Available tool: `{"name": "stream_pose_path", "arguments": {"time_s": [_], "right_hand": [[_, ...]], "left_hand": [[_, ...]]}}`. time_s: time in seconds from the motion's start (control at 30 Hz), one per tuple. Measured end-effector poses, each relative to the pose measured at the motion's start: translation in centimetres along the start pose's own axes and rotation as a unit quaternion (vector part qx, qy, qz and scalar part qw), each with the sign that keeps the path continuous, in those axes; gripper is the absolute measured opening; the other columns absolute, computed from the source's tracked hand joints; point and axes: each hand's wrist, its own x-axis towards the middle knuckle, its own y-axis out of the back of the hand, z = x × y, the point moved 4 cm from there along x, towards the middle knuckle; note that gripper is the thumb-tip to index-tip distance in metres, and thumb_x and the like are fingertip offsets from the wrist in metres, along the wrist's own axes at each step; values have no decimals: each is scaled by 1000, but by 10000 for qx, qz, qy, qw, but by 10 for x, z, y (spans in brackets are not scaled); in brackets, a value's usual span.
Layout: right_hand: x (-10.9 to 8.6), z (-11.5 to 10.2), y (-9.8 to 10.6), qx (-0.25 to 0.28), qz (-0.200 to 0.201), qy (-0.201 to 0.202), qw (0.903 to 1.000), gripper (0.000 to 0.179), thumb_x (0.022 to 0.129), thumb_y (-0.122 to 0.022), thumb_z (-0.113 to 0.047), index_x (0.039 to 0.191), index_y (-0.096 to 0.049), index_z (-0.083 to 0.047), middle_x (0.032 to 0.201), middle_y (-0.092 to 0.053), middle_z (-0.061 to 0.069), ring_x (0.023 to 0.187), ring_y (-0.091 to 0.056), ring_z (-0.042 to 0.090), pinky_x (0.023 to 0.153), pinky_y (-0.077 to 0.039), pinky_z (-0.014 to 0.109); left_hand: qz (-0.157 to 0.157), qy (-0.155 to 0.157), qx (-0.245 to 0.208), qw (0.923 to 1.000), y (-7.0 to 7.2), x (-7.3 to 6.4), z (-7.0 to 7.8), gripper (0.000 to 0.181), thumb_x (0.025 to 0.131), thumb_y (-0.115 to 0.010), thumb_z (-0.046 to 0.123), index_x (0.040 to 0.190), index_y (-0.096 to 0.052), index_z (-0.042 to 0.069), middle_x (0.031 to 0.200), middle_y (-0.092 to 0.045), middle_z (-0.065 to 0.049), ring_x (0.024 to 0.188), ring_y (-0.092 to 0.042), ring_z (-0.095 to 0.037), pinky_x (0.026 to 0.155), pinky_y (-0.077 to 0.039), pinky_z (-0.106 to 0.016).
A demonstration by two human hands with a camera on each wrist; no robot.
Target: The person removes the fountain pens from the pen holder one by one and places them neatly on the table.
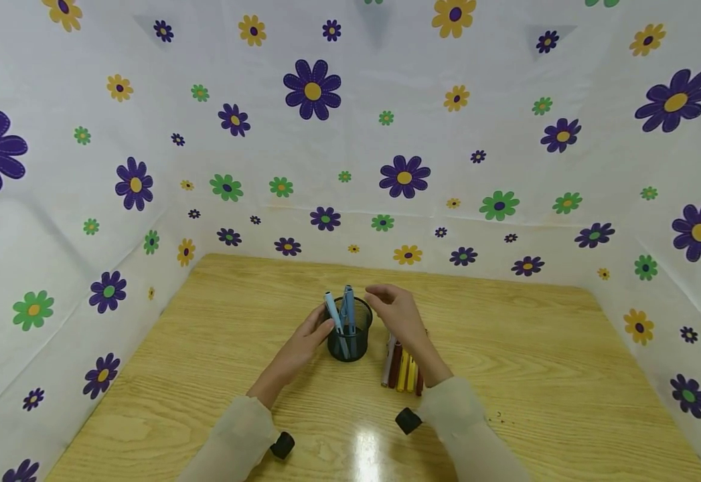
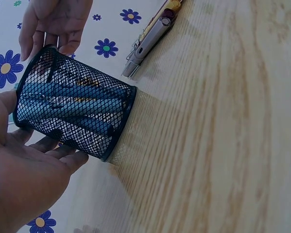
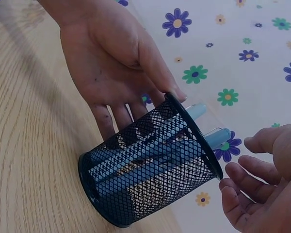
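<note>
A black mesh pen cup (image 1: 348, 346) stands upright on the wooden table, with a light blue pen (image 1: 333, 312) and darker blue pens (image 1: 351, 309) leaning inside. My left hand (image 1: 299, 347) holds the cup from its left side. In the right wrist view, the left thumb (image 3: 157, 68) lies at the rim while the other fingers reach along the far side of the mesh. My right hand (image 1: 397, 313) hovers by the rim on the right, fingers loosely bent, nothing between them. In the left wrist view, blue pens (image 2: 72, 106) show through the mesh.
Right of the cup, below my right forearm, lies a row of pens: a greyish one (image 1: 387, 367), dark red ones (image 1: 395, 367) and yellow ones (image 1: 403, 372). A flower-patterned white sheet (image 1: 350, 134) walls the table (image 1: 537, 348) at the back and sides. Dark specks (image 1: 499, 418) dot the right side.
</note>
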Motion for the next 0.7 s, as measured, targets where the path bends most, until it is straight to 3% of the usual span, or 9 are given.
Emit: {"name": "stream_pose_path", "arguments": {"time_s": [0.27, 0.53, 0.7], "right_hand": [[3, 2, -8, 17, -59, 77, 10000, 34, 102, -68, -21, 128, -70, 0, 122, -71, 12, 110, -65, 27, 95, -54, 46], [5, -3, -18, -222, -66, 574, 9981, 31, 99, -72, -18, 124, -72, 1, 114, -73, 13, 105, -66, 30, 90, -56, 48], [7, -1, -27, -343, 124, 619, 9974, 33, 95, -78, -20, 120, -73, 1, 104, -74, 10, 100, -69, 27, 86, -58, 44]], "left_hand": [[-44, -22, -32, 10000, 0, 0, 0, 70, 111, -48, 39, 167, -15, 11, 170, -16, -16, 156, -15, -32, 123, -21, -54], [-134, -84, -62, 9999, 0, -1, 1, 70, 112, -46, 39, 167, -13, 12, 171, -14, -16, 157, -14, -32, 123, -21, -55], [-167, -104, -103, 9998, 0, -1, 1, 71, 112, -46, 41, 167, -12, 12, 171, -15, -15, 156, -15, -31, 123, -23, -54]]}}
